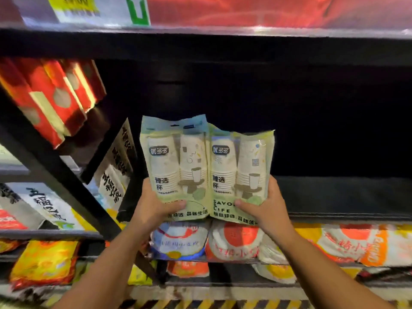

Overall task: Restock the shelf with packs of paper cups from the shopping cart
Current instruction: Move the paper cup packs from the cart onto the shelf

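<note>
Two packs of paper cups are held upright, side by side and touching, in front of a dark shelf (334, 197). The left hand (153, 206) grips the lower left corner of the left pack (176, 166), thumb pressed flat across its printed face and fingers wrapped out of sight behind. The right hand (265, 208) clasps the lower right corner of the right pack (242, 175) the same way, thumb on the front. Both packs' bottom edges sit at the shelf's front lip, their tops reaching into the empty bay above it. Left of the packs, red boxes (51, 97) and white bags (116, 166) lean on neighbouring shelving. Below the packs, bags printed in red, blue and orange (234, 241) fill the lower tier.
</note>
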Action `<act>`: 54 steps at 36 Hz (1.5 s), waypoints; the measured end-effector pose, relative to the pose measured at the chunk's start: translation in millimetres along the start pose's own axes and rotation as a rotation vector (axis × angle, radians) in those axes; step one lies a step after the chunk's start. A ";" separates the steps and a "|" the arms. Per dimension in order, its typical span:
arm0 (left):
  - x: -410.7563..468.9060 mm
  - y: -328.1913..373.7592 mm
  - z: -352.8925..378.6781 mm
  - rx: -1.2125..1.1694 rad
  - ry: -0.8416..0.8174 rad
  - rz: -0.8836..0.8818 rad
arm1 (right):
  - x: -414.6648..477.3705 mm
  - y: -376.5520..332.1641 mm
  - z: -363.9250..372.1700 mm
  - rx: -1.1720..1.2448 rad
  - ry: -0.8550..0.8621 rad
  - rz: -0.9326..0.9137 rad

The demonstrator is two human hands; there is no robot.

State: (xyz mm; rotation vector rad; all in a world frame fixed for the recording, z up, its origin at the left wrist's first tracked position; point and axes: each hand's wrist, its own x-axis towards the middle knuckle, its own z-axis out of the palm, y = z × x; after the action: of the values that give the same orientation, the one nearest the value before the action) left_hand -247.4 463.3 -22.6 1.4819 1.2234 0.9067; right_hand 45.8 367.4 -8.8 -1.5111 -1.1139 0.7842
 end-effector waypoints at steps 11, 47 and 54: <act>27.7 -35.7 16.9 0.081 0.128 -0.042 | 22.2 43.8 32.5 -0.134 0.102 -0.008; 281.9 -76.8 -23.5 0.318 0.341 0.050 | 314.1 89.0 93.8 -0.338 0.189 -0.222; 289.1 -78.7 -23.9 0.415 0.353 0.024 | 314.7 91.8 94.4 -0.338 0.173 -0.222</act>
State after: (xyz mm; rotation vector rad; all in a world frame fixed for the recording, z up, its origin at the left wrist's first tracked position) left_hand -227.1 752.2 -103.2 1.7066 1.7365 1.0006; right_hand 93.2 693.8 -96.0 -1.6604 -1.3011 0.3167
